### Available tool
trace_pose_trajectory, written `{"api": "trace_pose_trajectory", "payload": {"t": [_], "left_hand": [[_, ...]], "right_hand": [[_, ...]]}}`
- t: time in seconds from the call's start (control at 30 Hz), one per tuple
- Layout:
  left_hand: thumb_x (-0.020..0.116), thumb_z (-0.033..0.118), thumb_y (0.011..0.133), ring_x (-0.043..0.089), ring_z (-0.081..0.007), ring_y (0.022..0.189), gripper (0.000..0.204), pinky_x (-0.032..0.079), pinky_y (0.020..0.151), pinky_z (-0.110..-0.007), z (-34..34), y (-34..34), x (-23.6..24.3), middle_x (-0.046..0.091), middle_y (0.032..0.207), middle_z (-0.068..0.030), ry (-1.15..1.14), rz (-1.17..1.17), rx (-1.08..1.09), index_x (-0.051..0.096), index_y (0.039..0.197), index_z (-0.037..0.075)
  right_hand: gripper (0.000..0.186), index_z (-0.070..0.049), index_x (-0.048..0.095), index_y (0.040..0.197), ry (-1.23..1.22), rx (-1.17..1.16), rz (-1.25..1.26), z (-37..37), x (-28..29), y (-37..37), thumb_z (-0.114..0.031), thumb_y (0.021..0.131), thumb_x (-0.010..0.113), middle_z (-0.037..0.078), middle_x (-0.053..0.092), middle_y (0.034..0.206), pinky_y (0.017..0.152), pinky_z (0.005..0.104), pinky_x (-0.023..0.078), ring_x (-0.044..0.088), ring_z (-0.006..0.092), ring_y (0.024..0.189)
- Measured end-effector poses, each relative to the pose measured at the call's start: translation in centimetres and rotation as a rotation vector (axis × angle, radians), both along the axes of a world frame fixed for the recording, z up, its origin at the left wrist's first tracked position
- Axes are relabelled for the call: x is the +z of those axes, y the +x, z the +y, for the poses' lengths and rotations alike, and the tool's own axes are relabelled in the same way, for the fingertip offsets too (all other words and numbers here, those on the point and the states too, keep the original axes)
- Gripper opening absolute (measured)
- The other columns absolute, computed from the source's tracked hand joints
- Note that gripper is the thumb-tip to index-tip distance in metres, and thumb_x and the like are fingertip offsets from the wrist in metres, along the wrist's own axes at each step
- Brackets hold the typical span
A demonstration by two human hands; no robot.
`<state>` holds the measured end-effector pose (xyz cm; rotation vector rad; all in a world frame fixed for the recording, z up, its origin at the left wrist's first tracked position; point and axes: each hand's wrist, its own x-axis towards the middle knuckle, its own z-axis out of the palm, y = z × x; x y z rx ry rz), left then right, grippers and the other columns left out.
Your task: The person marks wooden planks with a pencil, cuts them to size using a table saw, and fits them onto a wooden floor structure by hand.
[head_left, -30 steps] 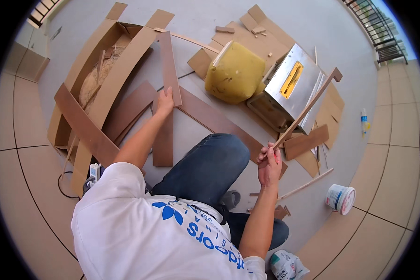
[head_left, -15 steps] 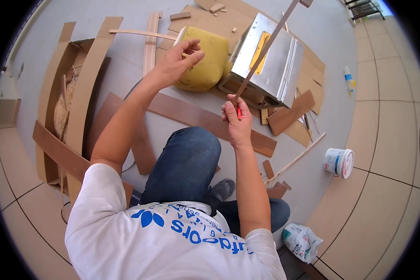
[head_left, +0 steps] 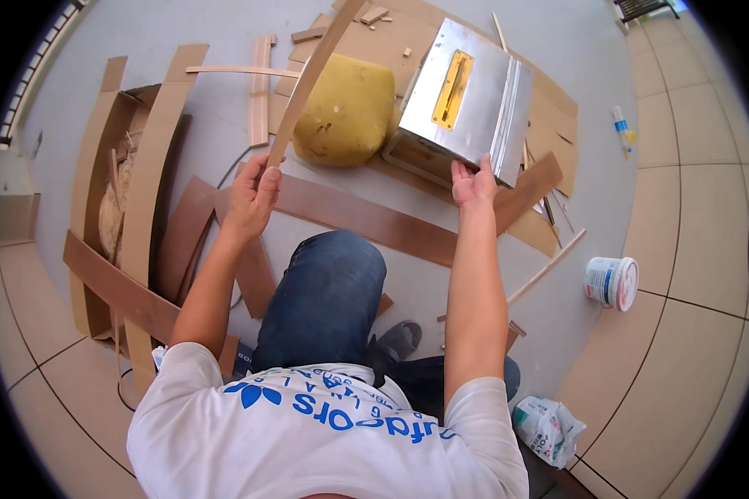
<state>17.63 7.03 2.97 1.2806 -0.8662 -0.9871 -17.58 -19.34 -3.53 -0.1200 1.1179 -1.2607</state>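
Note:
My left hand [head_left: 254,195] is closed around the lower end of a thin, light wooden strip [head_left: 308,79] that slants up and away past a yellow foam cushion [head_left: 345,112]. My right hand [head_left: 473,181] grips the near corner of a shiny metal box [head_left: 474,91] with a yellow slot in its top. The box stands on flat cardboard next to the cushion. A long brown board [head_left: 366,218] lies on the grey floor between my hands, just beyond my knee in blue jeans [head_left: 324,299].
Curved cardboard strips and an open cardboard box [head_left: 133,191] lie at the left. More brown boards [head_left: 183,237] lie beside them. A small white bucket [head_left: 612,283] stands on the right, with a plastic bag [head_left: 549,428] near my hip and a glue bottle [head_left: 622,129] farther off.
The thin strip has passed from my right hand to my left. My right hand has moved forward onto the metal box's corner. My left hand has lifted off the floor boards.

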Motion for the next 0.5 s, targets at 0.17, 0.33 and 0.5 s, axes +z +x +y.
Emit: {"api": "trace_pose_trajectory", "payload": {"t": [0.17, 0.33, 0.5], "left_hand": [[0.064, 0.020, 0.105, 0.050, -0.0048, 0.067, 0.030, 0.041, 0.061, -0.020, 2.6, 0.5, 1.6, 0.057, 0.083, 0.0036, -0.050, -0.343, 0.080, 0.061, 0.128, 0.001], [0.062, 0.022, 0.106, 0.051, -0.0058, 0.069, 0.031, 0.042, 0.063, -0.021, -1.0, -0.2, 4.7, 0.058, 0.080, 0.0014, -0.141, -0.284, 0.050, 0.061, 0.128, 0.001], [0.057, 0.024, 0.109, 0.051, -0.0062, 0.071, 0.032, 0.043, 0.063, -0.022, -5.4, 0.9, 5.9, 0.058, 0.082, 0.0000, -0.190, -0.474, -0.006, 0.057, 0.134, 0.003]], "right_hand": [[0.039, 0.000, 0.049, 0.136, -0.001, 0.006, 0.032, 0.4, -1.3, 1.7, -0.026, 0.108, 0.057, 0.018, 0.057, 0.128, 0.109, 0.0501, 0.049, 0.059, 0.0324, 0.120], [0.038, 0.000, 0.048, 0.134, -0.049, 0.034, 0.064, 1.8, -1.7, 0.3, -0.025, 0.107, 0.058, 0.017, 0.062, 0.119, 0.097, 0.0477, 0.056, 0.065, 0.0318, 0.107], [0.038, 0.000, 0.047, 0.133, -0.012, 0.028, 0.100, 7.9, -0.5, 1.5, -0.026, 0.107, 0.058, 0.017, 0.062, 0.119, 0.096, 0.0455, 0.057, 0.065, 0.0301, 0.106]]}}
